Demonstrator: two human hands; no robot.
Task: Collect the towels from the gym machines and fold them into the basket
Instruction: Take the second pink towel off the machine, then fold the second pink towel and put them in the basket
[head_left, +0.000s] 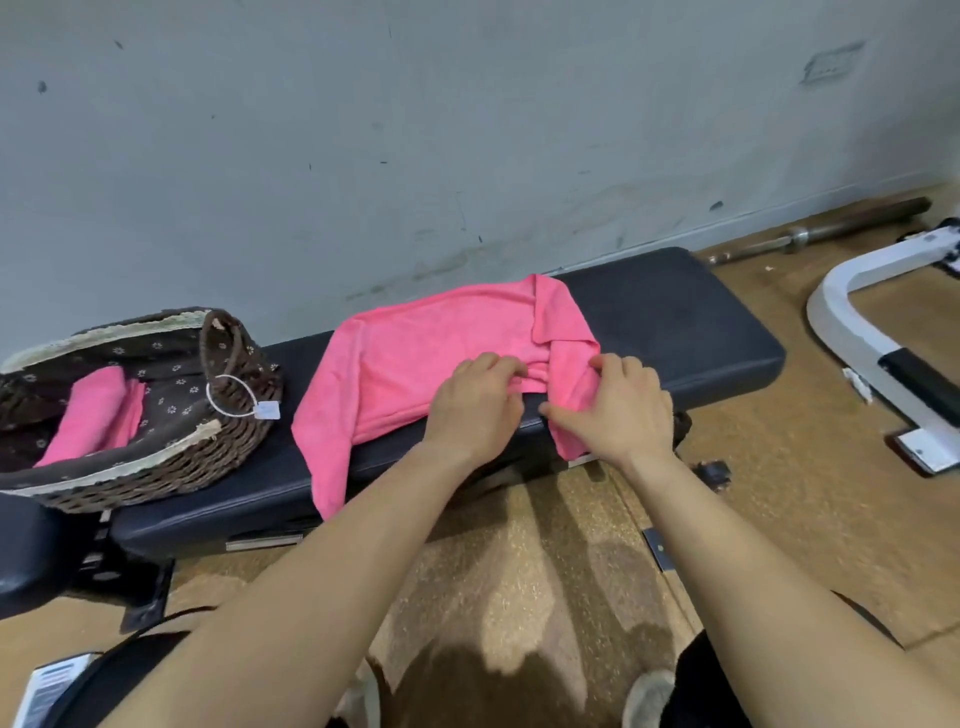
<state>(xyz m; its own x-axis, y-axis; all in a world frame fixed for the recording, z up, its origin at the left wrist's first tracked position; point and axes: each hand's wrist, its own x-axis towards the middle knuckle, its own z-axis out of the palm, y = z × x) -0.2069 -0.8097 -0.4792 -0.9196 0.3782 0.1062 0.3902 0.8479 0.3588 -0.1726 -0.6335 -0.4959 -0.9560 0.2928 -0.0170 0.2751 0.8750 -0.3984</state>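
Pink towel (431, 353) lies half-spread on the dark tabletop (701, 322), its near edge pinched in the grip of the left hand (475, 400) and right hand (618, 410), folding barely begun, while one folded towel (93, 410) already sits in the basket (156, 478) alongside.

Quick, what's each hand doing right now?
Left hand: grips the towel.
Right hand: grips the same towel.
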